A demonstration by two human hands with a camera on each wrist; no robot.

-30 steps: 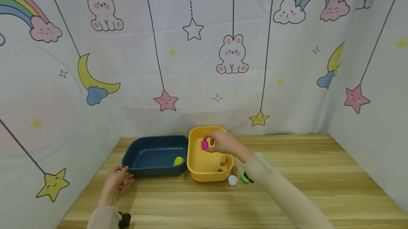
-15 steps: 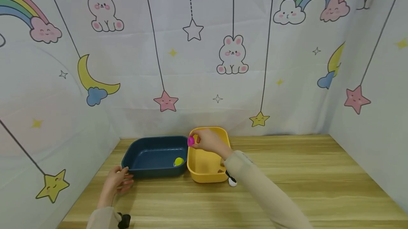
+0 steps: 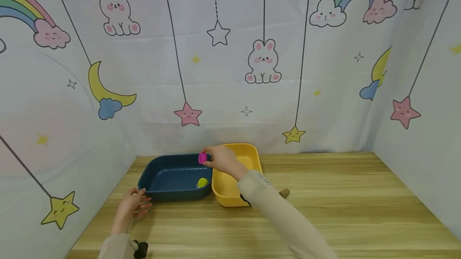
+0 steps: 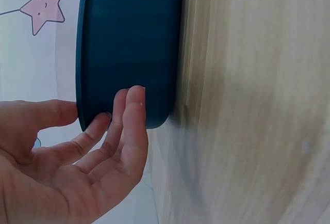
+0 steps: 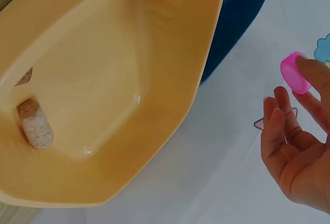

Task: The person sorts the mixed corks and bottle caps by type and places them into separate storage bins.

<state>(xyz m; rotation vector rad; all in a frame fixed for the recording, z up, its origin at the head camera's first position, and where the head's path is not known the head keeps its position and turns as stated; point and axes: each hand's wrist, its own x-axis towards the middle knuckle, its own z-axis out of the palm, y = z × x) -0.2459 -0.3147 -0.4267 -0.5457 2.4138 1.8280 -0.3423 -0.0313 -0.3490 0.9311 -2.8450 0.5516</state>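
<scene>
My right hand (image 3: 223, 159) pinches a pink bottle cap (image 3: 203, 158) between thumb and fingers, above the back right part of the dark blue tray (image 3: 173, 197). In the right wrist view the cap shows as a hollow pink round (image 5: 295, 73), the other fingers loosely bent. My left hand (image 3: 131, 205) holds the tray's front left corner, thumb at the rim and fingertips against the outer wall (image 4: 129, 33). A yellow-green cap (image 3: 203, 182) lies in the tray's front right corner; something pale beside it is too small to tell.
A yellow tray (image 3: 257, 159) stands against the blue one's right side. Inside it lie a cork (image 5: 36, 125) and part of another brown piece (image 5: 24, 77). Another cork (image 3: 284, 193) lies on the wooden table (image 3: 342, 195), partly behind my right sleeve. A patterned cloth (image 3: 216, 91) hangs behind.
My right hand has carried the pink cap leftward, from above the yellow tray to above the blue one. The sleeve now hides the white and green caps on the table. My left hand stays put.
</scene>
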